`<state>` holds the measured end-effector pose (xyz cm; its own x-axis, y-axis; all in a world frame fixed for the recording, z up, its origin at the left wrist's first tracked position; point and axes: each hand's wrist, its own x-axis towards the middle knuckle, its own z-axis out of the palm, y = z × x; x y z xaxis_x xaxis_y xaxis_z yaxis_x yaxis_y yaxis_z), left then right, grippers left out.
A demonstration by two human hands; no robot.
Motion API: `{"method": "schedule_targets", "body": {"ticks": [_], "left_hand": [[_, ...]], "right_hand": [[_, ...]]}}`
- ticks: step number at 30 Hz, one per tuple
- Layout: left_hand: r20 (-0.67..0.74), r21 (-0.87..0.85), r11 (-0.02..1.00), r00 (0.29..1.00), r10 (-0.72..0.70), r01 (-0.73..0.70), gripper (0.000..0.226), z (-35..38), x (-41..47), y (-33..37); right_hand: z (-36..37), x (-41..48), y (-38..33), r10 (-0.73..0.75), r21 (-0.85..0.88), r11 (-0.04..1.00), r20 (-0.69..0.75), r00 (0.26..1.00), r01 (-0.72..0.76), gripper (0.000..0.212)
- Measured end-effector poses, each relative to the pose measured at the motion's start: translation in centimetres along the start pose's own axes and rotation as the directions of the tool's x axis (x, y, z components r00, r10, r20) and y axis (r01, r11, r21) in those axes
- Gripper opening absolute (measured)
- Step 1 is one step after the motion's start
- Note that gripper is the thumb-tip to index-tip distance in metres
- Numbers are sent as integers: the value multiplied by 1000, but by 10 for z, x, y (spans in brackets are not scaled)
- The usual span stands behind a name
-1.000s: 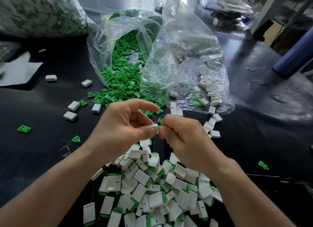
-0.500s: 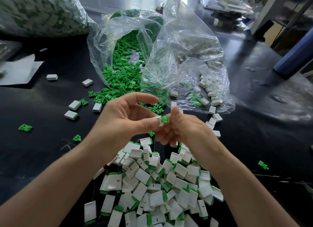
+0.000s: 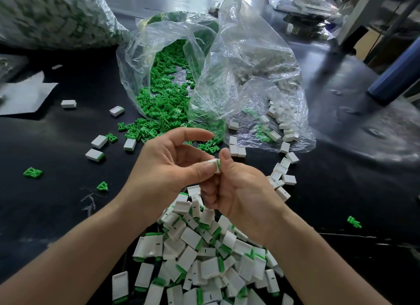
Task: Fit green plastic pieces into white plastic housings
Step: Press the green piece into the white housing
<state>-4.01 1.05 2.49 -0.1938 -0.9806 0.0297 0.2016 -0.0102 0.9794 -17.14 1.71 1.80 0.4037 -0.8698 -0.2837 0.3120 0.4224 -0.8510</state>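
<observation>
Now that the right hand (image 3: 241,191) has pinched the small green plastic piece (image 3: 218,165) almost flush into the white rectangular plastic housing (image 3: 213,164) gripped by the left hand (image 3: 172,166), seating looks nearly done.

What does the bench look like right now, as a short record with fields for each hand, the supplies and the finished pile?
left hand: pinches a white housing
right hand: thumb presses a green piece into that housing's end
supplies: bag of green pieces and bag of white housings, both open, beyond the hands
finished pile: assembled units heaped on the black table between the forearms
</observation>
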Motion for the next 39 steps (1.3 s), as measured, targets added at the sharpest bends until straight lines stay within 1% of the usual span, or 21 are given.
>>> {"method": "schedule_targets", "body": {"ticks": [3,7,10,15,18,21,23,27,32,36,39], "left_hand": [[7,-22,1000,1000,-7,7,43,0,0,1],[15,-41,999,1000,-10,10,41,1,0,3],[29,-47,999,999,-19,20,38,0,-1,2],[20,-23,999,999,-41,41,40,0,-1,4],[10,-11,998,998,-55,55,39,0,0,4],[9,-2,999,999,-51,51,36,0,-1,5],[8,-2,999,999,-41,41,34,0,0,4],[15,3,1000,999,-29,28,36,2,-1,1],[18,-38,998,999,-48,49,35,4,-1,1],[-5,-66,997,999,-48,48,42,4,-1,0],[-12,-60,997,999,-40,39,41,4,-1,1]], "right_hand": [[-1,-1,-1,25,-37,999,38,999,-24,38],[-2,-1,-3,55,-64,997,88,995,-49,48],[-3,-1,-3,31,-101,995,70,997,-24,47],[-6,-2,-1,-38,-310,950,14,999,41,47],[-7,-1,-1,-63,-362,930,2,998,60,45],[-8,-1,-1,-71,-370,927,-4,997,65,44],[-8,-1,0,-54,-382,923,-2,999,49,47],[-7,-1,2,-14,-380,925,20,1000,20,49],[-8,-1,3,-15,-318,948,-8,1000,11,47],[-7,0,2,0,-205,979,7,1000,1,43],[-8,0,4,-35,-265,964,-1,999,33,46]]}}
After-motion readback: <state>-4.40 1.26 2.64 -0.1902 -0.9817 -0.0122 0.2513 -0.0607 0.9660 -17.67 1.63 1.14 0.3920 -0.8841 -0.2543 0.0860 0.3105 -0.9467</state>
